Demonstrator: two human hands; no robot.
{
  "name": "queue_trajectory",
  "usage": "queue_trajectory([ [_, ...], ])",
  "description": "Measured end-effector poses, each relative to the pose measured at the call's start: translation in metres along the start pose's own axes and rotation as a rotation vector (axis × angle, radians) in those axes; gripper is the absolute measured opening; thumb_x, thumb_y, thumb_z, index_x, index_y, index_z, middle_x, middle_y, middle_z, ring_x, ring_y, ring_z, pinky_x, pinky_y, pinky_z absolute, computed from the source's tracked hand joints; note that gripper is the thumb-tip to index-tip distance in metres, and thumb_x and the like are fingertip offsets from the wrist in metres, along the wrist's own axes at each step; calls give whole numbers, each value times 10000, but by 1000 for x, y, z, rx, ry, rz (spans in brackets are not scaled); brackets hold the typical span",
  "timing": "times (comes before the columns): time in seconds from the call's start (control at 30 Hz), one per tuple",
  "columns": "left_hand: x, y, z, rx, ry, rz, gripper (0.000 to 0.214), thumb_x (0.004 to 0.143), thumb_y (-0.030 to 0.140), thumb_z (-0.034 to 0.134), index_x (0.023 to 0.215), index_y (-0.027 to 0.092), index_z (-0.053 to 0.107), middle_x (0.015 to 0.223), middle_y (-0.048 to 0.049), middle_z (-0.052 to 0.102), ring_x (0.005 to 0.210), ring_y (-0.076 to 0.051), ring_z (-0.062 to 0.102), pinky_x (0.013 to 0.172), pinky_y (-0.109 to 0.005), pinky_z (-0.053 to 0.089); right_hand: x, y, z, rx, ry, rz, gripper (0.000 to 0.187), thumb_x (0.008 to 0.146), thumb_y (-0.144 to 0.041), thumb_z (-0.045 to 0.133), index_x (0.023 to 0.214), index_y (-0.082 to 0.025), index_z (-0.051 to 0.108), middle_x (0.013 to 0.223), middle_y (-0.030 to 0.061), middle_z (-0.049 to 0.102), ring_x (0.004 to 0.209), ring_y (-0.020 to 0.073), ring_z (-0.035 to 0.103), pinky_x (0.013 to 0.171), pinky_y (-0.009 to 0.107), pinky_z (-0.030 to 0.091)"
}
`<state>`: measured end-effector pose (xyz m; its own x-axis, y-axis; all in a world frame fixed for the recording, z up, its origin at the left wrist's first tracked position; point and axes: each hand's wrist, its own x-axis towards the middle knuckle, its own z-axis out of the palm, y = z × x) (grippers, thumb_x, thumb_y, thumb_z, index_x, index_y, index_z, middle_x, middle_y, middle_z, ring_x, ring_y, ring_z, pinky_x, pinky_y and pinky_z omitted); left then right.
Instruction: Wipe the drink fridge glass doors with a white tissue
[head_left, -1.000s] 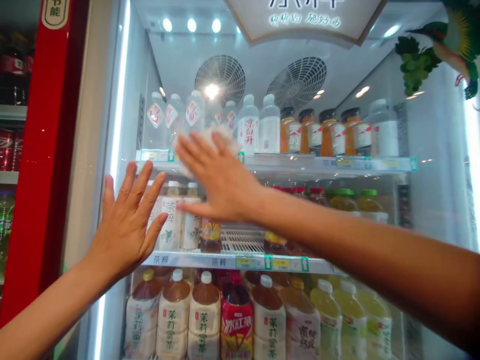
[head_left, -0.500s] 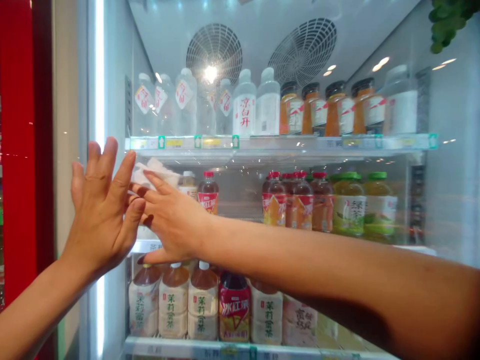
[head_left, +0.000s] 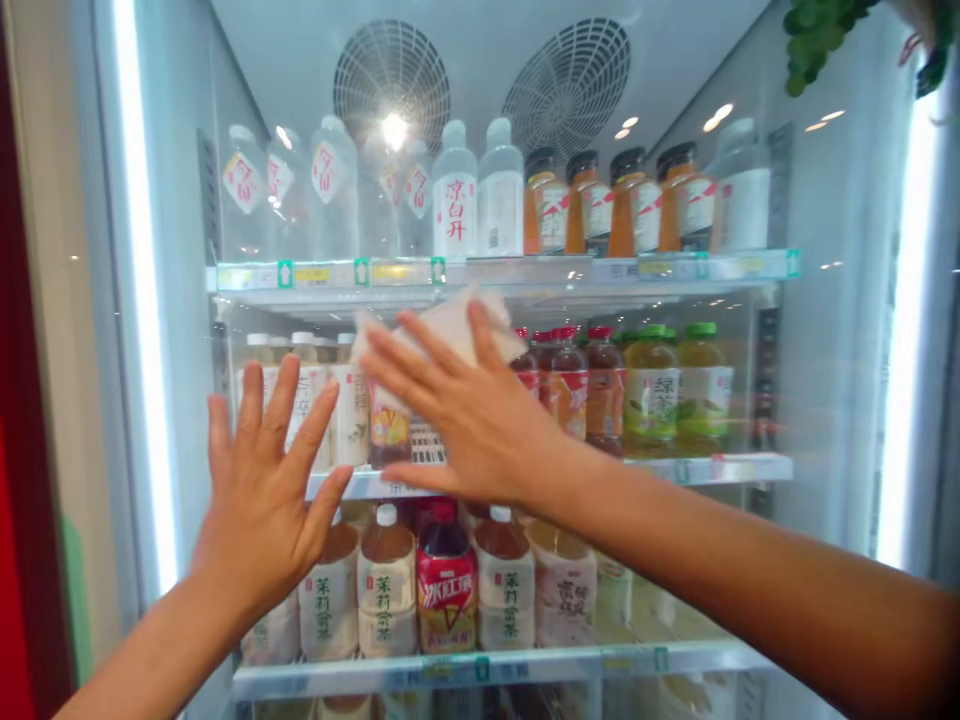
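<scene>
My left hand (head_left: 262, 490) lies flat against the glass door (head_left: 825, 330) of a drinks fridge, fingers spread, holding nothing. My right hand (head_left: 465, 410) reaches across from the right and presses a crumpled white tissue (head_left: 457, 325) onto the glass with flat, stretched fingers. The tissue sticks out above my fingertips, just under the top shelf (head_left: 525, 270). Both hands are apart, the right one higher and further right.
Behind the glass stand several water and orange juice bottles (head_left: 585, 205) on the top shelf, tea and green bottles (head_left: 660, 385) on the middle shelf, large tea bottles (head_left: 386, 590) below. A lit strip (head_left: 142, 300) runs down the left door frame; a red cabinet edge (head_left: 15, 560) lies far left.
My right hand has slid the tissue from the left edge of the glass up and to the right. My left hand has spread out flat. The view has shifted right.
</scene>
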<state>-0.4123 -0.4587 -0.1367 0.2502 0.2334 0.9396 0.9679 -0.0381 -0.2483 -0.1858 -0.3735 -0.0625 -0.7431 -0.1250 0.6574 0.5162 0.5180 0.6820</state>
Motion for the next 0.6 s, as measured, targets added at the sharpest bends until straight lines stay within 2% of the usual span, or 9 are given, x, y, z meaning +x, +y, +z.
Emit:
queue_trajectory([
  [0.07, -5, 26, 7, -23, -9, 17, 790, 988, 315, 502, 1644, 361, 64, 1760, -13, -15, 1620, -307, -77, 1292, -693, -1, -23, 15, -1, 1, 71, 236, 946, 953, -789, 396, 1676, -257, 98, 1750, 73, 124, 1617, 375, 65, 1245, 764, -23],
  [0.13, -14, 55, 15, -55, -13, 7, 799, 977, 306, 523, 1647, 327, 89, 1759, -36, -8, 1622, -307, -74, 1293, -692, 7, -59, 7, 6, 6, 110, 381, 959, 965, -782, 364, 1678, -242, 18, 1746, 94, 131, 1617, 372, 58, 1242, 771, -5],
  [0.2, -30, 85, 25, -91, -10, -19, 818, 961, 299, 554, 1648, 305, 109, 1756, -59, -9, 1621, -323, -72, 1284, -714, 22, -105, -23, 21, 29, 84, 424, 988, 964, -783, 362, 1676, -217, -23, 1731, 104, 189, 1619, 348, 73, 1266, 744, 44],
  [0.27, -50, 116, 34, -127, -5, -36, 861, 936, 276, 592, 1648, 303, 108, 1751, -78, -26, 1615, -360, -85, 1252, -769, 11, -148, -58, 36, 54, 62, 436, 995, 967, -760, 385, 1678, -177, 6, 1695, 130, 285, 1609, 359, 140, 1274, 738, 96],
  [0.3, -59, 131, 39, -152, -9, -43, 880, 923, 254, 607, 1648, 307, 112, 1749, -88, -24, 1612, -381, -80, 1235, -796, 15, -164, -69, 40, 67, 57, 469, 975, 968, -751, 393, 1682, -198, 24, 1684, 124, 313, 1598, 368, 187, 1270, 739, 140],
  [0.37, -73, 159, 47, -173, -28, -79, 887, 906, 216, 620, 1647, 301, 139, 1746, -111, 0, 1606, -413, -55, 1221, -821, 36, -181, -76, 45, 80, 78, 556, 946, 981, -715, 404, 1682, -229, -5, 1684, 124, 311, 1583, 388, 227, 1247, 762, 188],
  [0.47, -78, 191, 55, -191, -40, -123, 847, 902, 203, 623, 1637, 291, 211, 1743, -118, 58, 1602, -426, -10, 1235, -811, 63, -188, -66, 44, 77, 137, 682, 943, 1002, -632, 438, 1668, -239, -100, 1718, 142, 201, 1594, 408, 152, 1213, 813, 163],
  [0.53, -74, 204, 58, -201, -43, -124, 821, 909, 207, 618, 1631, 287, 234, 1741, -100, 75, 1600, -410, -15, 1248, -800, 57, -198, -69, 47, 83, 146, 735, 934, 1005, -599, 443, 1671, -216, -89, 1722, 160, 168, 1595, 421, 125, 1203, 825, 157],
  [0.6, -70, 212, 61, -228, -33, -62, 805, 917, 239, 621, 1626, 293, 243, 1732, -64, 123, 1608, -354, 16, 1293, -734, 55, -215, -79, 51, 103, 120, 739, 899, 1008, -583, 426, 1678, -214, -47, 1711, 164, 216, 1587, 422, 179, 1203, 813, 203],
])
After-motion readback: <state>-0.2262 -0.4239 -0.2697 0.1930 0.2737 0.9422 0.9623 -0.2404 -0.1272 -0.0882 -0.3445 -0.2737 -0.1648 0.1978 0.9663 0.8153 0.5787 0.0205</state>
